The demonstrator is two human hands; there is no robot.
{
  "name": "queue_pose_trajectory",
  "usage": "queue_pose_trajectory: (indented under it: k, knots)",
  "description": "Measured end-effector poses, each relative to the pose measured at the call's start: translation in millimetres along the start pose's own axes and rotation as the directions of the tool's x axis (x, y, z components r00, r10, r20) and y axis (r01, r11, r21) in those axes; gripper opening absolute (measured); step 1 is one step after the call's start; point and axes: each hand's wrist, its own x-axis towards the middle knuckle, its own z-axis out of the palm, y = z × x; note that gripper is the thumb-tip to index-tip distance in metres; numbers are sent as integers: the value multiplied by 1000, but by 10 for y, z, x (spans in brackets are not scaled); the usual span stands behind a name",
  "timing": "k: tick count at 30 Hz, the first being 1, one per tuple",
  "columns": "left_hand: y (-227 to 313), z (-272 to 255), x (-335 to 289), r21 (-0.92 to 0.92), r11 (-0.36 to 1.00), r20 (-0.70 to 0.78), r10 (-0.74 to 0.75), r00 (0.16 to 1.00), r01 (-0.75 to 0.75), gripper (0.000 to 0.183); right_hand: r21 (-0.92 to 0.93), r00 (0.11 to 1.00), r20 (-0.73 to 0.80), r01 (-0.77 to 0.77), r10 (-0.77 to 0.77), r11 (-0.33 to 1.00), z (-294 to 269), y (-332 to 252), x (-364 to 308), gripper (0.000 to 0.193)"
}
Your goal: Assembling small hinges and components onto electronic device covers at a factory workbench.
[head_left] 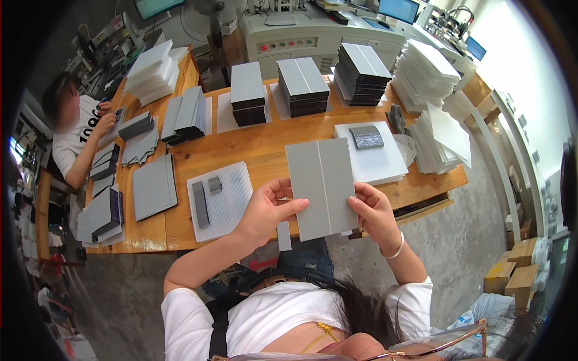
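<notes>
- panel (319,189), grey with a pale line down its length, is held up at the centre of the frame, slightly tilted, over the near edge of the counter (265,144).
- left hand (268,207) grips its left edge, thumb on the face; right hand (373,209) pinches the right edge in the same way.
- for good handling, i would keep the pressure light and even at both edges, so the sheet neither bows nor creases along the line.
- thumbs are best kept near the margins, as smudges would probably show on so plain a face; tipping it to the light should help in judging the line.
- no writing can be made out on the panel, nor on the stacks (301,78) at the top of the frame.
- at far left, a co-worker's white shirt (75,135) bears large dark characters.
- any print on the cartons (521,274), lower right, or the screen (398,10), upper right, is too small to read.
</notes>
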Motion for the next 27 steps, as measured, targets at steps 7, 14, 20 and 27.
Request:
queue_pose_trajectory:
  k: [7, 14, 20, 27]
  knots:
    - [-74, -230, -114, -34, 985, -83, 164, 983, -168, 43, -128, 980, -197, 4, -29, 992, -631, -474, 660, 30]
    - [-333, -298, -538, -79, 950, -253, 273, 928, -301, 19, -375, 968, -177, 104, -181, 921, -1790, -1708, 2180, 35]
    - [-394, -308, -643, -129, 953, -341, 217, 915, -275, 15, -502, 951, -299, -89, -75, 860, -2028, -1863, 2958, 37]
    - [-385, -380, -592, -108, 953, -374, 226, 900, -284, 12, -556, 956, -292, -137, -39, 820, -2065, -1883, 3169, 33]
